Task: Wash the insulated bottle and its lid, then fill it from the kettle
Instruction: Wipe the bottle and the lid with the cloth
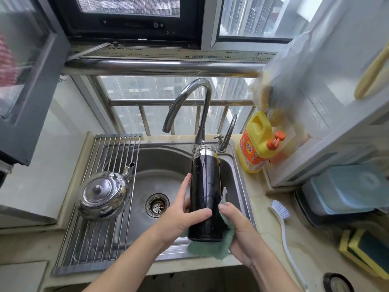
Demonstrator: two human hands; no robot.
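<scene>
From my remote seat I see the left hand (183,216) wrapped around the lower half of the black bottle (205,194), thumb across its front, holding it above the sink (147,163) with its steel mouth pointing away towards the base of the tap (189,102). The right hand (237,230) clutches a green cloth (210,248) pressed against the bottle's right side and under its base. The kettle (103,194) sits on the drying rack (99,234) to the left, well apart from the bottle.
</scene>
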